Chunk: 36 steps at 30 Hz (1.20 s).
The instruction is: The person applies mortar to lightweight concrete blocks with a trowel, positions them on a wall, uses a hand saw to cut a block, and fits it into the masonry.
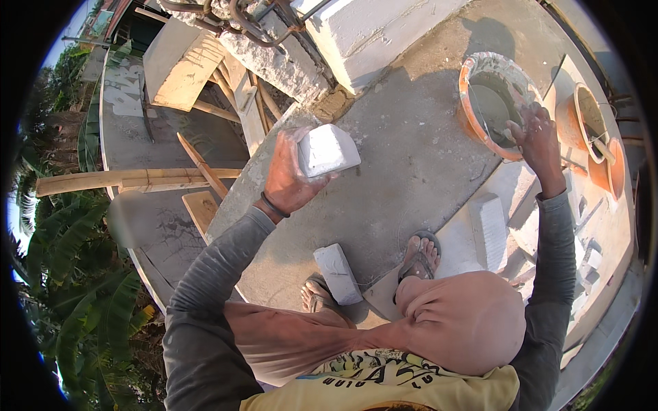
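In my left hand [286,175] is a small white block [330,151], held up over the grey concrete floor with my fingers wrapped round its side. My right hand [538,140] is at the near right rim of an orange tub [470,113] that contains wet grey mortar [490,103]. Its fingers are curled, and what they grip, if anything, cannot be made out. Another white block [338,274] lies on the floor between my sandalled feet. To the right of my feet rests a longer white block [488,229].
White blockwork [373,34] and a rough concrete stub with bent rebar [257,27] stand ahead. Timber pieces [199,161] and a pale board [185,68] lie left, past the slab edge. More orange containers [572,120] and broken white pieces [586,267] are at right.
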Motion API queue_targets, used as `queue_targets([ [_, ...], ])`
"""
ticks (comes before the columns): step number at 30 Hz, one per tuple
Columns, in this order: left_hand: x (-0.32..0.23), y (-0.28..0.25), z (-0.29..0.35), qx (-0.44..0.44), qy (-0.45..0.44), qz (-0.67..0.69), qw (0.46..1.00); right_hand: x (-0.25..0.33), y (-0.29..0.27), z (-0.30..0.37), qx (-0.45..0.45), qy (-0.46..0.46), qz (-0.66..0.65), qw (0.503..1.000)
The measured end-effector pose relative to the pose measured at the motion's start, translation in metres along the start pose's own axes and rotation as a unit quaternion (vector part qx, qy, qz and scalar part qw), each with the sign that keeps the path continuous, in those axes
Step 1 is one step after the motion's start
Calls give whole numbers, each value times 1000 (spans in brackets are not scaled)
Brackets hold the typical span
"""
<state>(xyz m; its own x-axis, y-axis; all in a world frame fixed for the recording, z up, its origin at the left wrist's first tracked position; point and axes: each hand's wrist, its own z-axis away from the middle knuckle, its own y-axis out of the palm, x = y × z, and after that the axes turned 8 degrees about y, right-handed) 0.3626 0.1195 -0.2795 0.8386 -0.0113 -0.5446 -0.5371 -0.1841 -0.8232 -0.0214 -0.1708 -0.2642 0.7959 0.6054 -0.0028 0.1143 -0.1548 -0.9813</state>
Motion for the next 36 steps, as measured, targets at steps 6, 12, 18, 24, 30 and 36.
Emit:
queue_targets([
  [6,-15,-2,1,-71,7,127,989,162,54,39,344,186,-540,746],
  [12,-6,2,-2,-118,13,238,964,198,128,72,389,231,-872,188],
  [18,-22,25,7,-207,-42,468,858,218,138,93,268,188,-909,257],
  [24,-16,92,30,-332,-177,446,812,249,103,89,162,214,-915,301],
  [30,-16,98,28,-451,-176,492,723,228,83,71,264,161,-664,681],
  [36,2,65,26,-514,-204,468,689,68,-1,-3,-74,-28,-187,979],
])
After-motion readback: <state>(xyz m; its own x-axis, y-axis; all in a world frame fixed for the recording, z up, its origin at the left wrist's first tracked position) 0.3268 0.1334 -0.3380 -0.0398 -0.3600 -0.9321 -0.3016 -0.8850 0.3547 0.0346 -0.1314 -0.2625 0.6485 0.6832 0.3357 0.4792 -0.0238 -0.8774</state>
